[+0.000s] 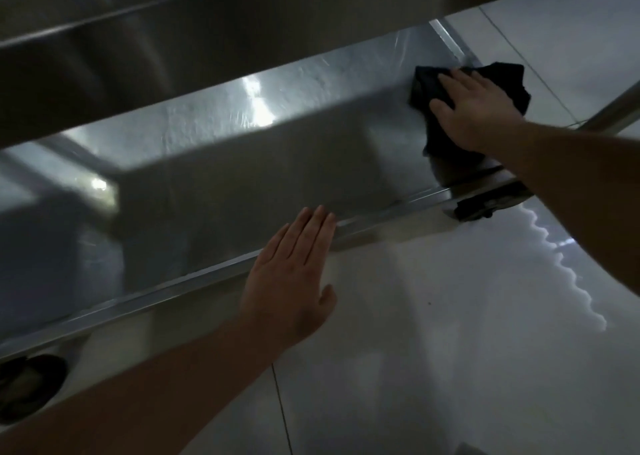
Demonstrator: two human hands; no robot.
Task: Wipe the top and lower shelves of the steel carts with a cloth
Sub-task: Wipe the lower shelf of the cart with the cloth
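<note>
1. The dark cloth (433,91) lies bunched on the lower shelf (277,150) of the steel cart, at the shelf's far right corner, with one flap hanging out past the shelf's side rim toward the floor.
2. The right hand (474,108) presses flat on the cloth, fingers straight and spread. Its grip is wide: it pins the cloth by palm pressure, and no fingers curl round it.
3. The left hand (294,274) is held out flat with the fingers together, over the shelf's near rim (166,292). Its grip is also wide and holds nothing. Whether the fingertips actually touch the steel I cannot tell.
4. The lower shelf shows faint streaks and smears across its middle, catching bright reflections.
5. The upper shelf (173,39) crosses the top of the view as a blurred steel band, overhanging the work area.
6. A caster (485,205) sits under the right near corner, another (27,385) at the lower left. Glossy floor tiles (450,316) surround the cart.
7. Judgement: the step in hand is wiping the lower shelf, at its right end. The next move likely calls for drawing the cloth leftward in a steady pressed sweep along the shelf, with the loose flap kept under the palm so that it does not drag off the edge.
</note>
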